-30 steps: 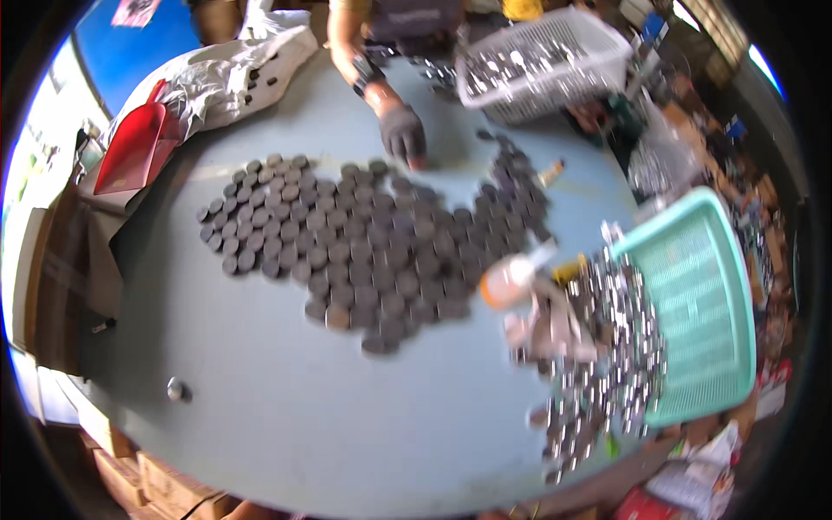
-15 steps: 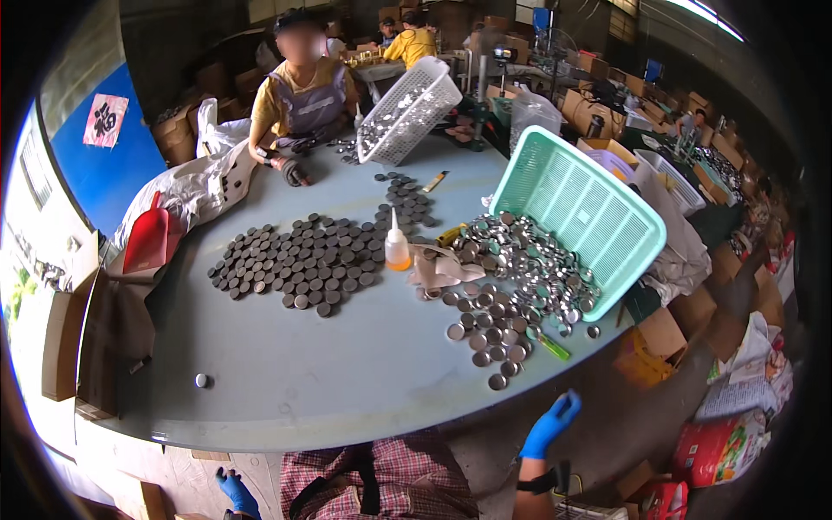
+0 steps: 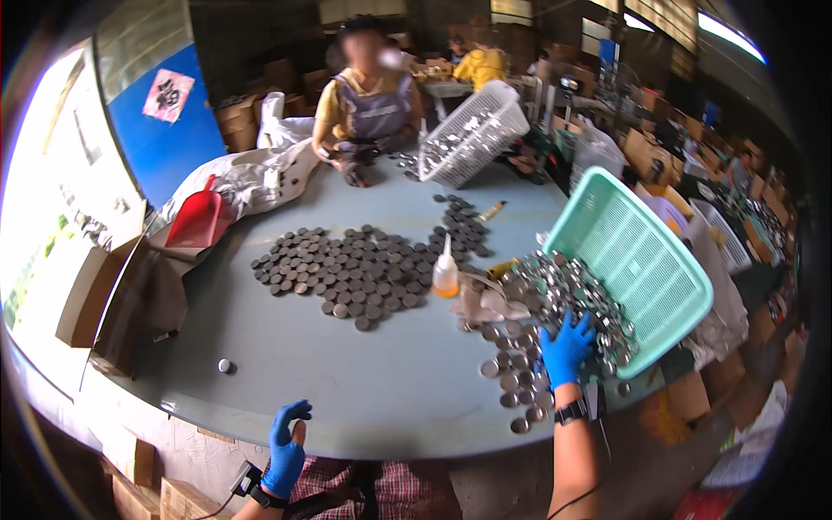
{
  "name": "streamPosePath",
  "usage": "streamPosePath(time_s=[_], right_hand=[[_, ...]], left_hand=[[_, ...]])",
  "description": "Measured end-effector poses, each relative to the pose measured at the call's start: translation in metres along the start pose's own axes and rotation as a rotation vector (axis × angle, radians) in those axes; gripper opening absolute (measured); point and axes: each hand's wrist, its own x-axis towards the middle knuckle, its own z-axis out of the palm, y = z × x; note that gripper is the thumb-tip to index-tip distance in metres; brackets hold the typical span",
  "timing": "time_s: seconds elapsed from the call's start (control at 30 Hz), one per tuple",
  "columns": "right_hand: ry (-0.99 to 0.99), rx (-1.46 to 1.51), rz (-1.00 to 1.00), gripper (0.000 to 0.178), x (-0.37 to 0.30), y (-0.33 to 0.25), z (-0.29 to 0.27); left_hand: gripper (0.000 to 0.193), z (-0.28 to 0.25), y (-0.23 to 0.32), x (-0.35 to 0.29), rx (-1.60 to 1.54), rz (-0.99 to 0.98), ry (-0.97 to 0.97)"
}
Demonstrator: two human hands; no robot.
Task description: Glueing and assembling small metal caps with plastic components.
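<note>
1. The blue-gloved right hand [image 3: 566, 351] is seen reached out over the near part of a heap of shiny round metal pieces [image 3: 579, 284], at the right of the grey surface [image 3: 381, 390]. Its fingers are spread rather than clenched; whether any piece is touched beneath the palm cannot be told.

2. The blue-gloved left hand [image 3: 284, 446] is held near the close edge of the surface, fingers loosely bent, with nothing seen to be grasped.

3. The heap is spilled before the mouth of a mint-green basket [image 3: 646, 247], which is tipped on its side; looser pieces [image 3: 510, 380] are scattered along the heap's near left side.

4. At mid-surface, a broad patch of dark discs [image 3: 347, 267] is laid out flat, one layer deep as far as can be judged. A squeeze bottle [image 3: 445, 279] is stood upright at its right border, and a crumpled cloth [image 3: 487, 303] is left between bottle and heap.

5. The step in hand is judged to be a reach into the metal pieces, with no grip yet apparent.

6. For the next move, the right fingers would need to be lowered and curled around pieces, with those near the surface's edge kept from being pushed off.
</note>
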Motion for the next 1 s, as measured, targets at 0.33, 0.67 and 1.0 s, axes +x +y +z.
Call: streamPosePath(time_s=[0.33,0.67,1.0], right_hand=[[0.021,0.143,-0.104,0.038,0.016,0.002,-0.001],[-0.006,0.476,-0.215,0.012,0.05,0.007,0.032],[-0.087,0.828,-0.446,0.019,-0.038,-0.161,-0.058]], left_hand=[[0.046,-0.114,-0.085,0.096,0.88,0.175,0.448],[0.025,-0.161,-0.155,0.168,0.92,0.16,0.288],[0.056,-0.015,-0.053,0.171,0.609,0.319,-0.227]])
